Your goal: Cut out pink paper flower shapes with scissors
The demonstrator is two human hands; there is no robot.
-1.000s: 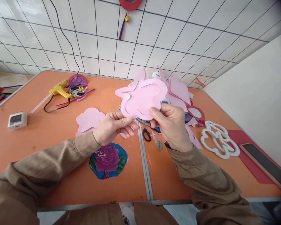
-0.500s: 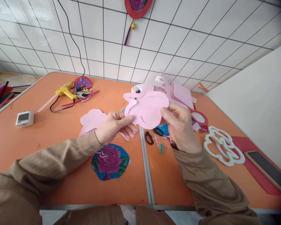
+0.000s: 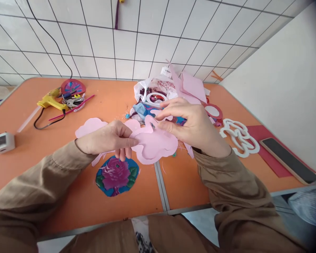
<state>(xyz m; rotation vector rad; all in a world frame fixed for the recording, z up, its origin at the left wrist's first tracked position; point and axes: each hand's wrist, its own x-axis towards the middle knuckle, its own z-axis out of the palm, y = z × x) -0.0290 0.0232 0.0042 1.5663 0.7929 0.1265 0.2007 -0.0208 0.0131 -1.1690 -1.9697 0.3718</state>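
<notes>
My left hand (image 3: 110,138) pinches the left edge of a pink cloud-shaped felt piece (image 3: 158,140), raised above the table. Cut lines run inside its scalloped outline, and a loose strip curls up at the top. My right hand (image 3: 192,123) grips that upper part between thumb and fingers; the exact contact is partly hidden. Another pink felt shape (image 3: 91,126) lies beyond my left wrist. Below my hands, a round cloth piece with a purple flower (image 3: 117,175) rests flat on the table.
A yellow glue gun (image 3: 51,99) with a cord lies at the left, near a small white device (image 3: 2,142). At the back are a plastic bag (image 3: 162,86) and folded pink felt (image 3: 193,86). White cloud outlines (image 3: 241,137) and a phone (image 3: 287,160) lie right.
The pink felt piece has come lower and turned in my hands. My right hand has shifted from its right edge to its top. The view has tilted down and moved right.
</notes>
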